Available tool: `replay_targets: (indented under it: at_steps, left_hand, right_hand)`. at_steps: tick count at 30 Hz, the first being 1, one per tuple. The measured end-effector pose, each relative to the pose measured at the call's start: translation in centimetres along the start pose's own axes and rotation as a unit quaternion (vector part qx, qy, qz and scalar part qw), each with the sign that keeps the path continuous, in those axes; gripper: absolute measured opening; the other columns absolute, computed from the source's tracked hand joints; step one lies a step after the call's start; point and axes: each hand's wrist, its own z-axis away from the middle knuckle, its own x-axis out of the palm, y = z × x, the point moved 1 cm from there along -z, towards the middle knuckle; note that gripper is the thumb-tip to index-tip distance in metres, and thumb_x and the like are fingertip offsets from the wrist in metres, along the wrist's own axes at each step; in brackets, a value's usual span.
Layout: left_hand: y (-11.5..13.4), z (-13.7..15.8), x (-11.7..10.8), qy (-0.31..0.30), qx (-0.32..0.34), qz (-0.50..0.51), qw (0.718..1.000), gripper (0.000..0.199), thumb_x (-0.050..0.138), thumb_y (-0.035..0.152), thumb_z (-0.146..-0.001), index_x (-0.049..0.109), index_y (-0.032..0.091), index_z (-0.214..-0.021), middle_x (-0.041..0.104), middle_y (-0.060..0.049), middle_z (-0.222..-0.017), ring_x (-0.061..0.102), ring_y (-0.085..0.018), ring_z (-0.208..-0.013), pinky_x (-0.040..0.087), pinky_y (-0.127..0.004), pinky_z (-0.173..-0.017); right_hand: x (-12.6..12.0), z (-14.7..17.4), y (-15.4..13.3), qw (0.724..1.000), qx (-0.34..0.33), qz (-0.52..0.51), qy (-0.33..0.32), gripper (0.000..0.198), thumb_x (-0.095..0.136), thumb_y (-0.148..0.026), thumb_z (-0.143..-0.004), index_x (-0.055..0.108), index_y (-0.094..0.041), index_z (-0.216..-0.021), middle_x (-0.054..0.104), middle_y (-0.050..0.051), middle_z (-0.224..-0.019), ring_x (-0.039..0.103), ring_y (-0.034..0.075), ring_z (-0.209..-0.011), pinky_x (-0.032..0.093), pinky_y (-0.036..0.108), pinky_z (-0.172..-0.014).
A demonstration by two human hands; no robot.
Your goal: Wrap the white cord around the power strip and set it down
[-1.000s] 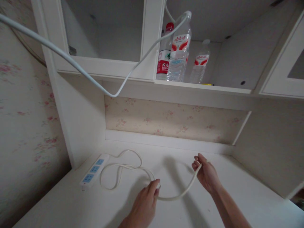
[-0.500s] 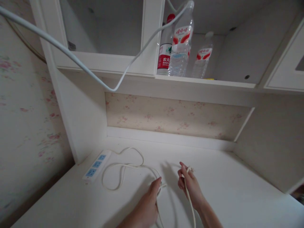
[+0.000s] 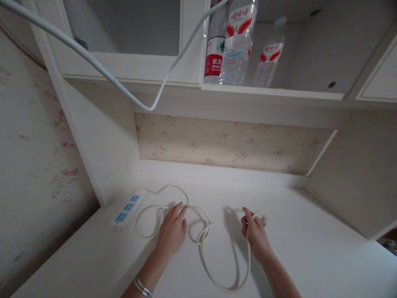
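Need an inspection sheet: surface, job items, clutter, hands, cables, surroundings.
Surface: white desktop, looks flat.
Job items: power strip at left, sockets up; cream cord looped across the desktop.
Clutter: three plastic bottles on the shelf above.
Hands: left hand over the cord, grip unclear; right hand holds the cord near one end.
Cables: loose tangle in the cord between hands; thicker cable crosses overhead.
Surroundings: white cabinet, floral wallpaper.
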Motion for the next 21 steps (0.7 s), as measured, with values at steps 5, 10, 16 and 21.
replay_targets:
  at_steps: [5, 10, 16, 21]
  left_hand:
    - [-1.1, 0.1, 0.5, -0.022, 0.002, -0.038, 0.999, 0.049, 0.039, 0.017, -0.087, 0.040, 0.018, -0.136, 0.043, -0.008, -0.141, 0.035, -0.023, -0.131, 0.024, -0.044, -0.110]
    - [-0.9, 0.0, 1.5, -0.035, 0.007, -0.027, 0.999, 0.050, 0.041, 0.021, -0.088, 0.037, 0.020, -0.138, 0.041, -0.007, -0.143, 0.034, -0.024, -0.132, 0.025, -0.044, -0.108]
    - [0.2, -1.2, 1.0, -0.007, 0.018, 0.043, 0.999, 0.024, 0.045, 0.025, -0.089, 0.060, 0.020, -0.107, 0.064, -0.007, -0.107, 0.055, -0.021, -0.102, 0.040, -0.036, -0.092]
    - [0.3, -1.1, -0.9, 0.083, 0.027, 0.042, 0.995, 0.023, 0.041, 0.029, -0.092, 0.063, 0.020, -0.089, 0.065, -0.006, -0.085, 0.057, -0.021, -0.086, 0.041, -0.032, -0.080]
  right_hand:
    - [0.0, -0.2, 1.2, 0.999, 0.026, 0.027, -0.021, 0.042, 0.060, -0.058, -0.072, 0.054, -0.020, -0.086, 0.040, -0.009, -0.054, 0.029, 0.006, -0.040, 0.022, 0.018, -0.037]
    - [0.6, -0.2, 2.0, 0.995, 0.016, 0.077, -0.060, 0.040, 0.059, -0.057, -0.073, 0.057, -0.018, -0.081, 0.042, -0.006, -0.053, 0.034, 0.008, -0.043, 0.025, 0.021, -0.040]
    - [0.9, 0.6, 1.4, 0.988, 0.000, 0.139, -0.072, 0.047, 0.052, -0.062, -0.076, 0.061, -0.016, -0.078, 0.045, -0.004, -0.052, 0.039, 0.010, -0.046, 0.029, 0.022, -0.044]
    - [0.6, 1.1, 0.8, 0.988, -0.028, 0.152, -0.024, 0.051, 0.049, -0.064, -0.077, 0.063, -0.016, -0.086, 0.043, -0.005, -0.048, 0.041, 0.011, -0.045, 0.029, 0.022, -0.044]
